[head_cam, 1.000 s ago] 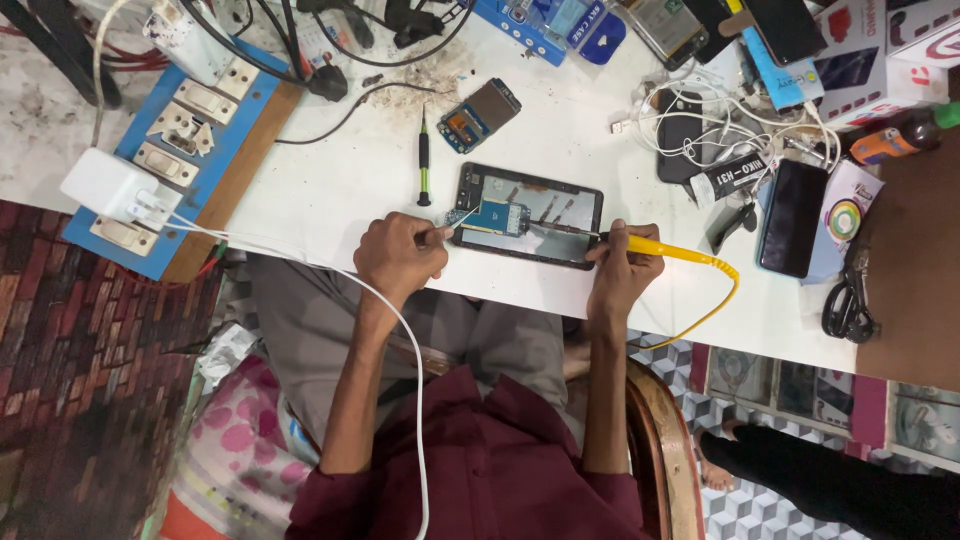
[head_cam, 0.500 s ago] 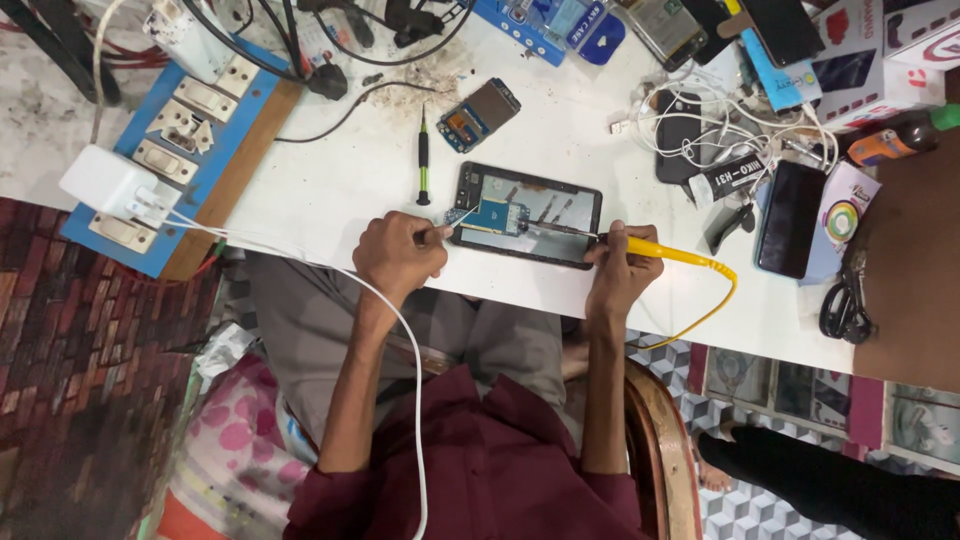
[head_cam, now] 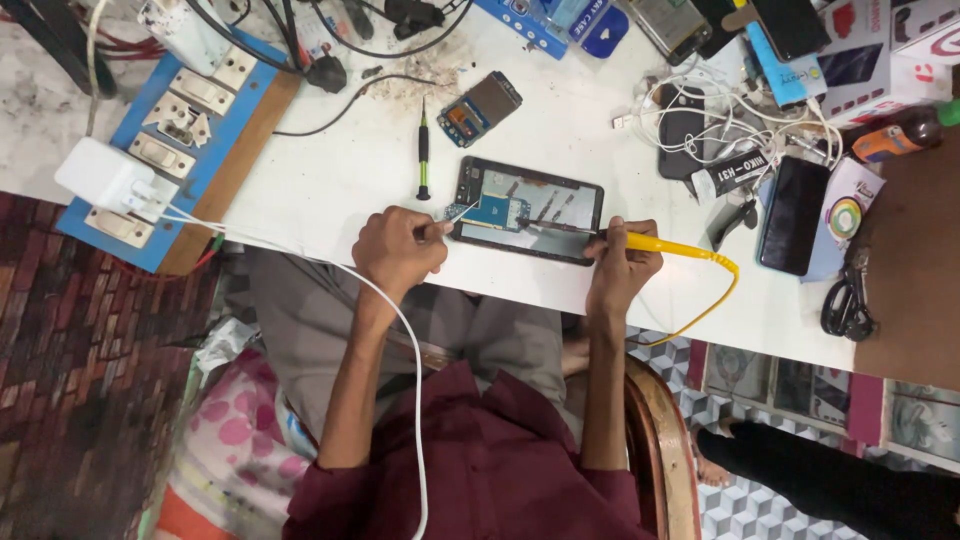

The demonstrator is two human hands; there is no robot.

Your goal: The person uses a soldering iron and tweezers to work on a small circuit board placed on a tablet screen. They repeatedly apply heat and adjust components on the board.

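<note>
While my left hand (head_cam: 398, 250) is pinching thin tweezers (head_cam: 452, 215) and my right hand (head_cam: 620, 268) is gripping a yellow-handled iron (head_cam: 668, 246), I am working both tips over the opened phone (head_cam: 527, 209). It is lying flat near the counter (head_cam: 330, 180) edge, with a green screwdriver (head_cam: 423, 150) resting just beside it.

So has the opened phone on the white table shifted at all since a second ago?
No. The opened phone lies where it did, just right of the green-handled screwdriver, which has not moved either.
</note>
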